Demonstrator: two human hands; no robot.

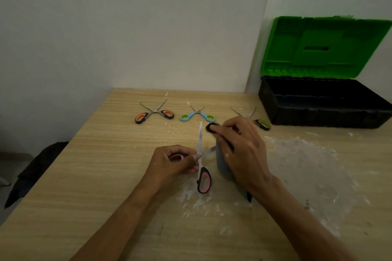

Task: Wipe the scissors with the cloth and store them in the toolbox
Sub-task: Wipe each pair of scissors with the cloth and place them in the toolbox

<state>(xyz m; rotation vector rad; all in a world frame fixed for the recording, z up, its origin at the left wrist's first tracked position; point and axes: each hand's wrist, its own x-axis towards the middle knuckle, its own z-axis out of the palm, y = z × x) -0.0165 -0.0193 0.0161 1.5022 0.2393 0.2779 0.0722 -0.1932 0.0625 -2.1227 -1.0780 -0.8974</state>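
A pale wood-grain table (95, 176) fills the view, dusted with white powder, heaviest at the right. At its far right corner a toolbox (324, 101) stands open: a black, boxy plastic base, its ribbed green lid raised against the wall.

The pink scissors (202, 167) are held near the table's middle, blades spread wide. One slim, shiny steel blade points away from the person; the other runs right into the cloth (222, 163). The handles are black with soft-looking pink lining, oval in shape.

The left hand (171, 163) is closed around one handle loop, pinching close to the pivot. The right hand (239, 148) is pressed together over the grey cloth, which is folded around the second blade; a dark loop (212, 127) at its fingertips may be a scissor handle behind, though this cannot be told for certain.

Three more pairs lie open in a row beyond: orange scissors (154, 113), blue scissors (197, 115) and green scissors (259, 122), the last partly hidden by the right hand.

The main risk judged from here is a cut: the cloth looks thin, and a stroke drawn against the edge, not along the flat, could bring fingers onto it. The free blade could also swing shut if the left grip slips. Powder on the table could be picked up again if the wiped pair is set down.
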